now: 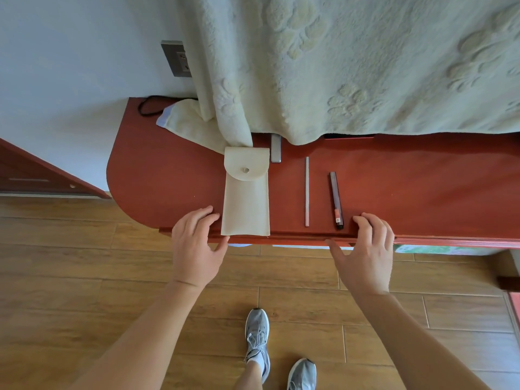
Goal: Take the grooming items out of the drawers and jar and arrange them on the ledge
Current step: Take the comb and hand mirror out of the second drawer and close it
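On the red ledge (168,170) lie a cream pouch (246,198), a thin file (307,191) and a dark pen (336,199). The left hand (197,246) and right hand (365,249) rest spread and empty at the near edge. The pouch looks soft and light; the sticks look stiff and are best pinched mid-length.

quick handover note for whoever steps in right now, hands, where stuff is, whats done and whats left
Left hand: open, empty, fingertips on the front edge of the red ledge, just left of the cream pouch.
Right hand: open, empty, fingers on the same edge, right of the dark pen-like tube.
On the ledge: pouch snapped shut, its lower end at the front edge; thin pale stick and dark tube side by side, apart; grey bar further back, partly under the hanging blanket.
Done: four items laid out.
Left: drawers and jar are out of view, so I cannot tell what remains in them.
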The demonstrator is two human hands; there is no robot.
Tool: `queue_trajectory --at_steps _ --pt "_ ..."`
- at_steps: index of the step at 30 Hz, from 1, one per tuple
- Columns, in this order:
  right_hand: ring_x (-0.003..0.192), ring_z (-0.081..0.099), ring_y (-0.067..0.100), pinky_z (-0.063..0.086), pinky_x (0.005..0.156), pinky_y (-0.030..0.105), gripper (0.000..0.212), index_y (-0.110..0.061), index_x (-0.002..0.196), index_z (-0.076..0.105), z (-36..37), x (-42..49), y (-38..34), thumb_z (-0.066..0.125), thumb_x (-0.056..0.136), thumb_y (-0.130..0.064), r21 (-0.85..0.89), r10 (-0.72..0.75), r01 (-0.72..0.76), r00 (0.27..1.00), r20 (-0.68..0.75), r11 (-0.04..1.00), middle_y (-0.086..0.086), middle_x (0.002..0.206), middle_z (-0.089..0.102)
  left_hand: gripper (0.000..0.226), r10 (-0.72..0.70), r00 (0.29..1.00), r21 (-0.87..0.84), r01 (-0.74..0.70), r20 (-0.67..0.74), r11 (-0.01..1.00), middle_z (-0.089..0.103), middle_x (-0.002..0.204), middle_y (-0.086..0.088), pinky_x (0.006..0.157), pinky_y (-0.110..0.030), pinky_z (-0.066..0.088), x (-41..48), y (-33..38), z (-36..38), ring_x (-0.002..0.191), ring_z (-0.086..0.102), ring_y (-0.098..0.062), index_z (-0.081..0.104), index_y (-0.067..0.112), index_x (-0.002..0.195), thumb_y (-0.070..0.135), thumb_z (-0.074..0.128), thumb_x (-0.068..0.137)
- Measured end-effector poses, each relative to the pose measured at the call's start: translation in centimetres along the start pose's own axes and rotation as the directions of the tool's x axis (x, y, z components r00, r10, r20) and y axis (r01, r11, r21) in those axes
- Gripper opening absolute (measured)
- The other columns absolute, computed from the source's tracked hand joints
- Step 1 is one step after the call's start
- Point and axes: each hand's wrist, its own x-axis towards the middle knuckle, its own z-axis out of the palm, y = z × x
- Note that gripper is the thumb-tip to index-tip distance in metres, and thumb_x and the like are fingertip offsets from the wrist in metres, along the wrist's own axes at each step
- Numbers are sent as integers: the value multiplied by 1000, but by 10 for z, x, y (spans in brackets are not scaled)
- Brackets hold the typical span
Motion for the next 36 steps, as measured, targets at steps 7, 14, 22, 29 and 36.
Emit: queue_trajectory --at_steps 7,14,22,29,36 --pt "114 48 42 39 101 47 57 -1 115 58 13 5 4 81 74 -33 -20 -32 30 995 -97 999 18 121 54 45 16 993 19 -14 -114 1000 65 114 -7 97 -42 40 5 -5 14 110 57 -28 68 8 102 18 89 64" --pt "115 49 42 40 100 47 57 -1 116 58 14 3 7 79 76 -35 -30 -51 49 994 -98 998 18 122 54 45 33 989 7 -33 -142 999 65 113 -8 96 -42 40 5 -5 15 109 57 -29 67 8 102 18 90 64" --pt "117 47 40 40 100 47 57 -1 117 57 11 4 5 74 80 -40 -46 -47 44 996 -77 998 18 123 54 47 5 997 33 -3 -80 999 65 115 -9 100 -40 37 3 -1 12 112 56 -28 67 7 105 19 89 65" --pt "119 44 39 40 101 47 57 -3 119 56 0 5 -6 79 75 -31 -39 24 -24 1000 0 999 16 124 53 44 -75 997 38 75 2 996 63 119 -7 103 -41 38 3 12 5 116 55 -28 65 8 109 14 85 70" --pt "128 36 33 36 109 43 73 -6 134 48 -32 7 -11 81 72 -25 -81 28 -7 962 271 997 11 135 45 67 -126 965 69 113 228 991 53 139 -7 113 -45 37 0 26 -22 132 46 -27 56 9 129 17 86 70"
